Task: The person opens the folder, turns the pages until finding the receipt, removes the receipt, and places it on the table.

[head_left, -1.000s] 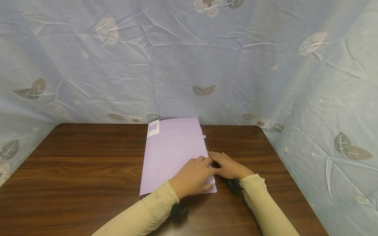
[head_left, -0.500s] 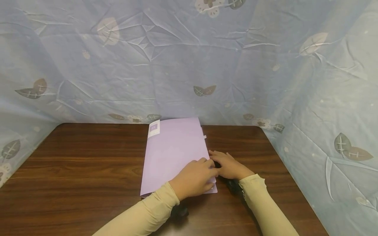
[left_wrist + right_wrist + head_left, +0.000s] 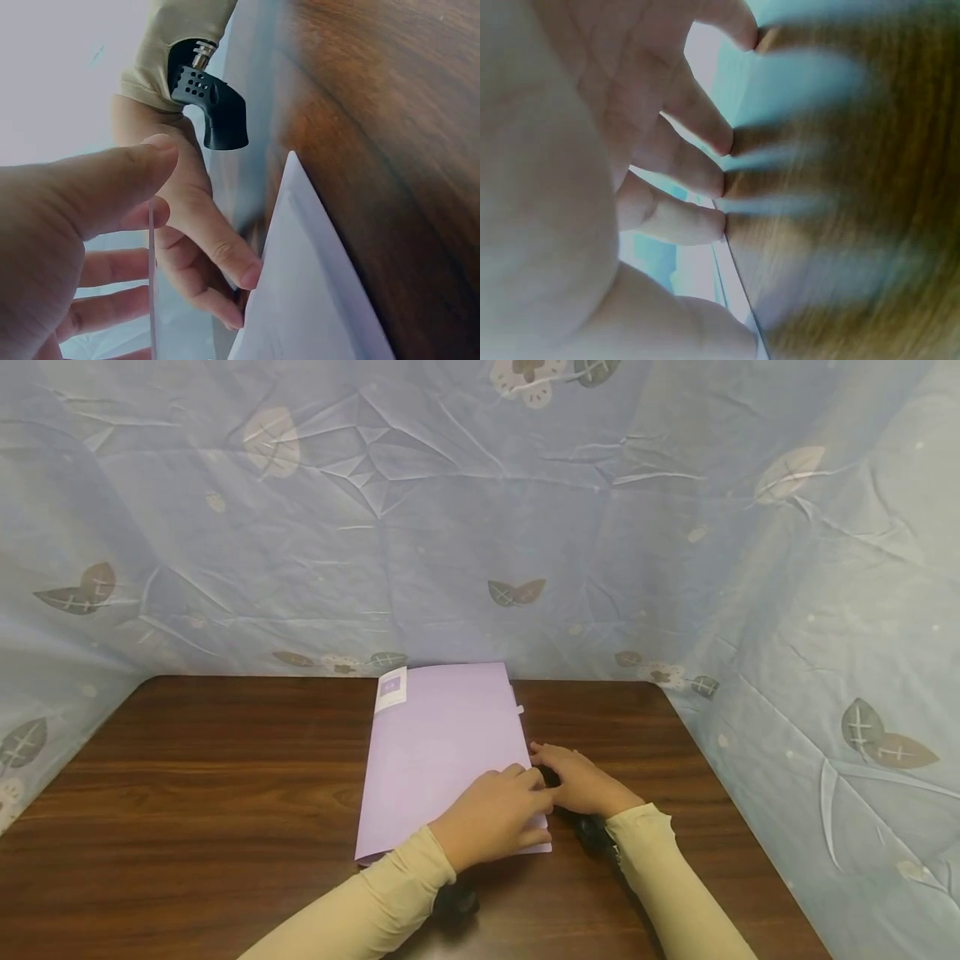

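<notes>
A lavender folder (image 3: 442,743) with a white label in its upper left corner lies on the wooden table. My left hand (image 3: 495,818) is over its lower right part and holds the cover's right edge, fingers bent over it. From the left wrist, that left hand (image 3: 37,225) shows its thumb and fingers at a thin, clear-looking sheet edge, with a pale corner (image 3: 300,277) of the folder beyond. My right hand (image 3: 585,783) is just right of the folder. In the right wrist view the right hand's spread fingertips (image 3: 716,184) touch the tabletop beside the folder's edge.
The brown table (image 3: 195,793) extends to both sides of the folder. Behind and right hangs a wrinkled pale-blue cloth (image 3: 450,527) with leaf prints. Black wrist devices (image 3: 592,837) sit under both sleeves. A small white tab (image 3: 520,710) sticks out from the folder's right side.
My left fingers have shifted slightly right over the folder's edge, and the thumb has moved a little outward at the lower corner. The right hand and the folder stay nearly in place.
</notes>
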The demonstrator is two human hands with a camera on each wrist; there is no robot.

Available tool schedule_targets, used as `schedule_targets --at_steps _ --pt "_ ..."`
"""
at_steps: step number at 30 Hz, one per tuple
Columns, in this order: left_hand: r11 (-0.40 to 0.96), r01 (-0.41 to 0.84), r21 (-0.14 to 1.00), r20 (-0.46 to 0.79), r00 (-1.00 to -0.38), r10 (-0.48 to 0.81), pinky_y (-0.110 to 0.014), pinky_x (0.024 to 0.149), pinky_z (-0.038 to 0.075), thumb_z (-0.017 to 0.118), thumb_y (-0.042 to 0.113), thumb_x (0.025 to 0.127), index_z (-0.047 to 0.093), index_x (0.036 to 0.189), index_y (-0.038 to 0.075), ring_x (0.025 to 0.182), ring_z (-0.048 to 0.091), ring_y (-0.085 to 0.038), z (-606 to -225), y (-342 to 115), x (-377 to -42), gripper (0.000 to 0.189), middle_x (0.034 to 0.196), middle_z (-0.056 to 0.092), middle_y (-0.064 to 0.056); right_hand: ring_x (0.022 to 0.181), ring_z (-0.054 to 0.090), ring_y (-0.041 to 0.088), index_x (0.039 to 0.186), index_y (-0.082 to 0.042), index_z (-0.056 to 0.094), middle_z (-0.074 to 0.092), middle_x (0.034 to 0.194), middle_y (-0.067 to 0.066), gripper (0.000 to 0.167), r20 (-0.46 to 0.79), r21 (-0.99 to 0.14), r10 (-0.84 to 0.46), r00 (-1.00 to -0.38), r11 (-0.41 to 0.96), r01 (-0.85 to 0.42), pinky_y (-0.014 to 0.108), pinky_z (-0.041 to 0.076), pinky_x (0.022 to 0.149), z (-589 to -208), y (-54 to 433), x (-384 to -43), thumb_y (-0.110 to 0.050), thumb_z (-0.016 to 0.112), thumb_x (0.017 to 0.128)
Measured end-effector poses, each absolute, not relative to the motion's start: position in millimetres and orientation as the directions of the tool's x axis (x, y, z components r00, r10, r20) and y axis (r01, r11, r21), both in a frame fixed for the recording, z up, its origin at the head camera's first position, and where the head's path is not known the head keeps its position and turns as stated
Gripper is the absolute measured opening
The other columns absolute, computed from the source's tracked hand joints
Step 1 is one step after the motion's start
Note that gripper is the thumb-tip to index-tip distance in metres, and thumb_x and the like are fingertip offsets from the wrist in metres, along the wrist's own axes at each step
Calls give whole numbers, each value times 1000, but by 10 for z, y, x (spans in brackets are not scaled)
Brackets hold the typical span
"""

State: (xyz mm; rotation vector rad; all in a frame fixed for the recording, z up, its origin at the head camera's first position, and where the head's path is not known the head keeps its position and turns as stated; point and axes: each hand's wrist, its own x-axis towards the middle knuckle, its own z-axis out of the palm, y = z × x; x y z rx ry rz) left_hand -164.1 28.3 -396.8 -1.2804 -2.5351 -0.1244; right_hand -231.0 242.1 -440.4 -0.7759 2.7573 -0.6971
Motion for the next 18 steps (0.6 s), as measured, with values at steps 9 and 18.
schedule_targets --at_steps 9,18 --pt "598 802 -9 334 -561 758 -30 72 56 77 48 91 76 108 25 98 63 -13 -3841 213 -1639 29 110 66 5 150 35 41 139 -10 62 40 162 18 53 -65 -472 -532 -844 762 -444 76 19 115 -4441 2426 -2337 -23 77 90" --pt "590 805 55 356 -568 742 -36 90 56 79 48 89 70 111 21 120 58 -20 -3655 113 -1666 36 130 62 -4 144 44 41 138 -9 60 52 153 17 50 -39 -474 -539 -842 751 -459 78 23 112 -4439 2433 -2335 -21 74 92"
